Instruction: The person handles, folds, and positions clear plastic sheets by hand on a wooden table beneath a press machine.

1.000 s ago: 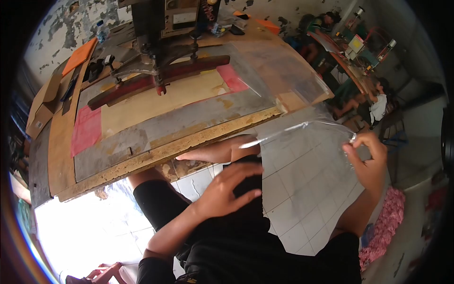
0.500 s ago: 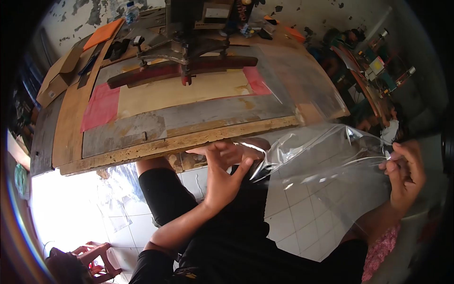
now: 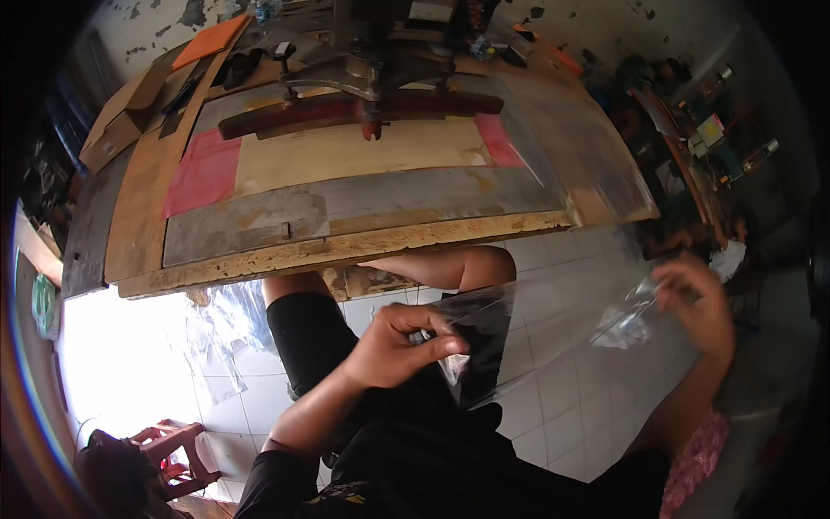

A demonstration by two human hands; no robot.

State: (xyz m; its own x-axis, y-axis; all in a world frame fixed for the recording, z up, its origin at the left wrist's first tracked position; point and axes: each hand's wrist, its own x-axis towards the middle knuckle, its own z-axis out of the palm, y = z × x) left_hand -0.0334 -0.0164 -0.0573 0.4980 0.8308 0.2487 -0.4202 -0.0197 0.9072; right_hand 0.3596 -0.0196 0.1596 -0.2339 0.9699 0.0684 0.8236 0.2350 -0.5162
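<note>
- above the person's lap, a clear plastic sheet (image 3: 553, 320) is spread between the two hands, just off the front edge of the counter (image 3: 346, 251).
- left hand (image 3: 402, 350): thumb and fingers pinched narrow on one end of the sheet, over the dark shorts (image 3: 316, 342).
- right hand (image 3: 699, 304): somewhat blurred, fingers curled in and holding the other end, well apart from the left hand; the sheet is crumpled and shiny close by.
- beneath the sheet, white floor tiles (image 3: 553, 424) show through.
- on the counter lies a grey board (image 3: 372, 201), with a cream panel (image 3: 346, 157) on it and pink pieces (image 3: 203, 173) at the panel's two ends.
- over the panel, a dark, reddish metal bar (image 3: 303, 117) stretches from side to side.
- toward the counter's left side, a cardboard box (image 3: 125, 121) sits near an orange sheet (image 3: 210, 41).
- down at lower left, a reddish stool (image 3: 177, 454) stands on the floor.
- off to the right, another person (image 3: 653, 78) is by a second counter, dim and hard to make out.
</note>
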